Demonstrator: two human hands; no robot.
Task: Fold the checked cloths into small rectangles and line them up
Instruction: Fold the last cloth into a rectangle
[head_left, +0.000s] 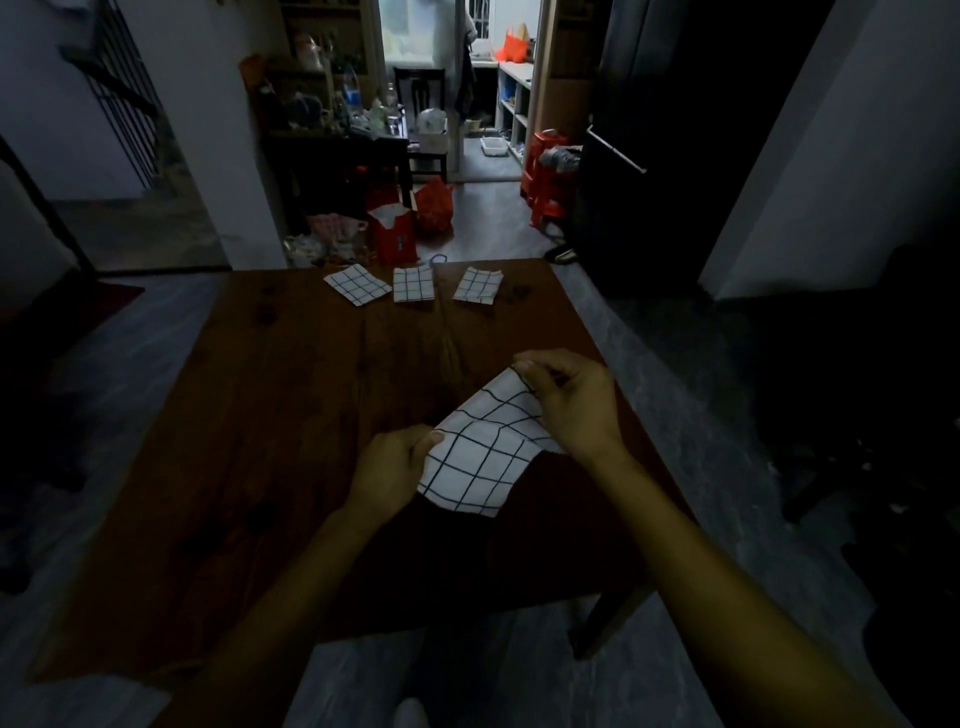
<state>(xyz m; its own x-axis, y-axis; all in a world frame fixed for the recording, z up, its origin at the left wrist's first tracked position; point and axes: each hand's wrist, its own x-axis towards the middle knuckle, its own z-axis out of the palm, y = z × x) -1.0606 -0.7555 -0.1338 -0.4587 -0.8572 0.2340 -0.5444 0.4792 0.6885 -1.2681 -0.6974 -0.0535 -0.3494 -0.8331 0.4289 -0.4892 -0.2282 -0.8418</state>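
Fourth checked cloth (480, 457) mid-fold, lifted over bench (291, 415) near its right edge, left hand (390, 470) pinching near corner, right hand (571, 400) pinching far corner; three folded cloths (413, 286) along far edge; next likely halve, then place beside them

Held cloth (485, 449): white, dark grid, partly folded, lifted over table's near right part, pinched at two corners. Three folded cloths (413, 285) rowed along far edge, apart; leftmost askew.
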